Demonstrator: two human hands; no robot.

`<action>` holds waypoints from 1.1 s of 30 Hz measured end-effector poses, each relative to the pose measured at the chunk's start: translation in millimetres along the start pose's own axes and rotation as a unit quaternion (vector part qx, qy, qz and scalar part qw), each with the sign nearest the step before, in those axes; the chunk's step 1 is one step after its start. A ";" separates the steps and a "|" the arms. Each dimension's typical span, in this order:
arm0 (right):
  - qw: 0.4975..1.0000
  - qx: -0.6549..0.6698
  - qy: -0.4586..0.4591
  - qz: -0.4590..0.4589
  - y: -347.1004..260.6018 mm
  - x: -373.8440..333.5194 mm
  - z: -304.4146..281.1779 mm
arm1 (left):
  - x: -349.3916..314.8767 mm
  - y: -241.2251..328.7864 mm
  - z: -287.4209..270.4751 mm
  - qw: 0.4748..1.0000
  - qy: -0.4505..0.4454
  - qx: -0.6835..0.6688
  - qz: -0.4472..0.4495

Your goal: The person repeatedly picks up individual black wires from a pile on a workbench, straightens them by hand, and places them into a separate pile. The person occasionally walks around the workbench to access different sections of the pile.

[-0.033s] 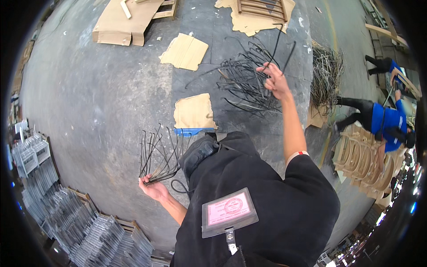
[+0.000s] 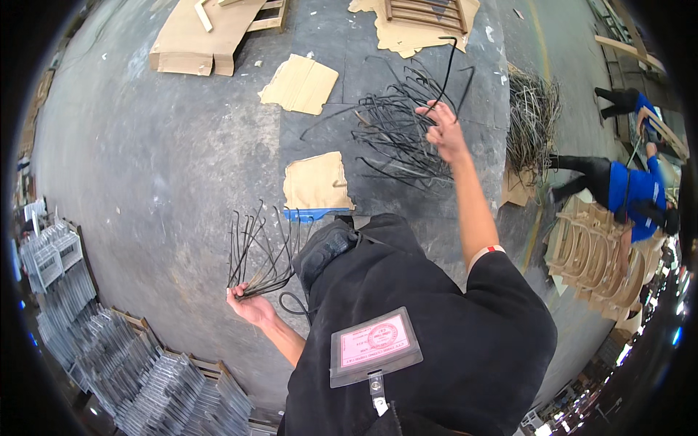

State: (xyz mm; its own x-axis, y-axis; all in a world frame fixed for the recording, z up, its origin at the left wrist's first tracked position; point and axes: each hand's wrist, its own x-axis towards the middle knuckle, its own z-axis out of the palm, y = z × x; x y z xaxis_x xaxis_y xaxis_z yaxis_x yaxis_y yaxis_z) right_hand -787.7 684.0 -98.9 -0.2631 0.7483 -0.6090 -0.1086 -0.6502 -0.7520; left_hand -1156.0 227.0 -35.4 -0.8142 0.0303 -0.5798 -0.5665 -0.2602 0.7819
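Note:
My left hand (image 2: 252,307) is closed round the lower ends of a bundle of thin black hooked metal rods (image 2: 252,254), which fan out upward beside my dark shoe (image 2: 326,254). At the far right, my right hand (image 2: 446,139) is held over a tangled heap of similar black rods (image 2: 392,134) on the floor. A bent black rod (image 2: 448,69) rises from its fingers, hook end up. Another rod stands close to the fingertips; whether it is gripped too I cannot tell.
Flat cardboard pieces (image 2: 315,182) lie ahead of me. A second rod pile (image 2: 533,120) is farther right, near curved wooden parts (image 2: 592,254) and a person in blue (image 2: 632,196). Grey metal frames (image 2: 138,356) are stacked at left. A brown slatted frame (image 2: 427,14) lies at the back.
My right hand has shifted slightly left, and the rod in it has moved slightly left too. My left hand and its bundle stay nearly still.

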 end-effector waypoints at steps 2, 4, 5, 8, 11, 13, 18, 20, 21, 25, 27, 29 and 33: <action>0.991 0.058 0.088 -0.082 34.1 -11.2 21.2 | 4.8 -4.8 4.0 1.000 0.004 0.018 -0.017; 0.968 0.121 0.154 -0.158 71.4 -24.9 39.1 | 10.3 -12.4 7.3 0.999 -0.025 0.042 -0.004; 0.964 0.114 0.176 -0.161 87.1 -35.6 42.8 | 10.6 -14.4 7.2 0.999 -0.024 0.032 -0.017; 0.967 0.021 0.194 -0.166 122.1 -65.5 45.8 | 15.7 -20.4 8.1 0.998 -0.023 0.033 -0.049; 0.964 -0.103 0.187 -0.161 144.7 -86.5 44.9 | 23.3 -25.9 12.5 0.996 -0.046 0.031 -0.064; 0.956 -0.160 0.176 -0.170 151.7 -86.4 51.2 | 28.6 -27.7 17.6 0.994 -0.064 0.036 -0.079; 0.950 -0.242 0.108 -0.163 146.1 -44.7 98.9 | 35.7 -30.6 30.7 0.986 -0.114 0.092 -0.073; 0.915 -0.321 -0.009 -0.246 145.0 -32.6 118.3 | 36.1 -29.4 33.9 0.984 -0.132 0.103 -0.069; 0.863 -0.415 -0.031 -0.287 148.0 -32.9 124.3 | 35.8 -29.1 34.7 0.982 -0.132 0.103 -0.083; 0.874 -0.450 -0.114 -0.144 182.0 -73.1 106.1 | 33.6 -22.5 31.9 0.980 -0.144 0.096 -0.102; 0.866 -0.493 -0.082 -0.020 203.9 -96.6 71.2 | 29.4 -22.7 27.9 0.982 -0.138 0.080 -0.100; 0.889 -0.454 0.056 -0.003 218.0 -105.6 36.2 | 23.2 -23.6 25.0 0.983 -0.133 0.078 -0.102; 0.857 -0.435 0.224 -0.164 218.0 -70.3 0.7 | 5.1 -25.4 25.0 0.988 -0.104 0.099 -0.059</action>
State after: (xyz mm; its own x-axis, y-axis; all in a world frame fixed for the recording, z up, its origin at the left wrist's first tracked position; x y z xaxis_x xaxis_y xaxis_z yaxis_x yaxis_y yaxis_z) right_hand -793.6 489.5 -219.8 0.0601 0.9742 -0.2177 0.7004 -0.1965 -0.6862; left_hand -1148.9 257.8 -52.4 -0.7384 0.2511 -0.6259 -0.6556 -0.0502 0.7534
